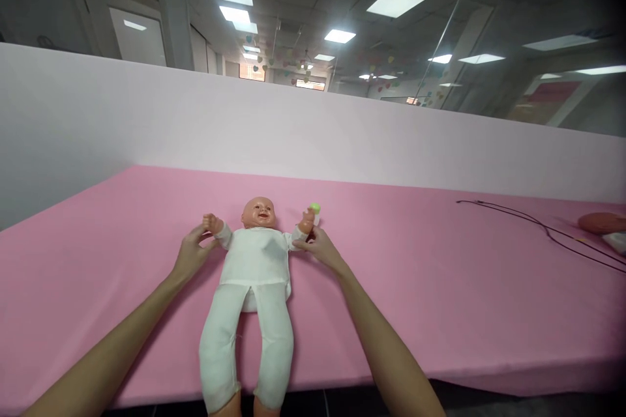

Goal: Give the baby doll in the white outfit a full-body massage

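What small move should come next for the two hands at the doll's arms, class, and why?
Perhaps ease the arms of the doll gently inward, since they are spread outward, with the left hand and right hand at one each.

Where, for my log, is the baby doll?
In the head view, the baby doll lies left of centre on pink cloth between left hand and right hand.

A white-clothed doll [257, 257] lies face-up on a pink surface [391, 273], the person's left hand [192, 253] and right hand [321, 248] each holding one of its arms near the wrist, a small green-topped object [315, 208] just beyond the right hand.
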Demonstrator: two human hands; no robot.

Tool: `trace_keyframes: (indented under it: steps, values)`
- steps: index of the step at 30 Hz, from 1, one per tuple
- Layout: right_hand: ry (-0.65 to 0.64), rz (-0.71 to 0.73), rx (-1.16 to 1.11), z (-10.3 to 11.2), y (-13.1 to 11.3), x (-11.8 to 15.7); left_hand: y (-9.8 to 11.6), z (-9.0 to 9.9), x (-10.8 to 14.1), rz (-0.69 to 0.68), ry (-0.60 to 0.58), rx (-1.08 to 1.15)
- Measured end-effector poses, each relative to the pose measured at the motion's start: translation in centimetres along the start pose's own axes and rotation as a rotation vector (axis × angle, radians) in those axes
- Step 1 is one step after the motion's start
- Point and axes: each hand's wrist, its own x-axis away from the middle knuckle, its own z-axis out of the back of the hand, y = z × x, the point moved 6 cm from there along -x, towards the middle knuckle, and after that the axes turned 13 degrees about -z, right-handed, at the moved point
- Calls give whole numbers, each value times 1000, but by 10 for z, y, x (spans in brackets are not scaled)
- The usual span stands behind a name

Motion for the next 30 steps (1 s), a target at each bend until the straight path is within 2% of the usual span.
trace_keyframes:
  steps: [4,6,8,10,12,15,17,19,21,23,27,30]
  values:
    - [-17,362,431,-37,-26,16,20,-23,5,-263,-312,-161]
    - [-48,455,555,-48,-31,22,25,-26,5,-310,-363,-206]
    - [-44,455,548,-49,-31,22,26,-25,5,-291,-355,-196]
    - [-4,380,402,-41,-27,16,21,-20,3,-202,-263,-139]
    - [85,251,137,-28,-16,6,8,-10,2,-44,-88,-60]
    - [240,21,-275,-12,16,-11,-24,2,9,211,180,118]
    - [295,-138,-459,-9,40,-21,-43,4,14,328,277,269]
    - [289,-237,-578,-12,54,-27,-53,3,15,363,299,362]
    - [223,-203,-632,-15,51,-28,-48,4,12,289,260,326]
    - [128,-78,-570,-18,35,-24,-31,2,5,120,157,199]
    - [-111,182,-230,-31,-4,-3,15,-18,4,-366,-211,-116]
    - [-193,340,39,-42,-18,9,35,-29,12,-655,-319,-305]
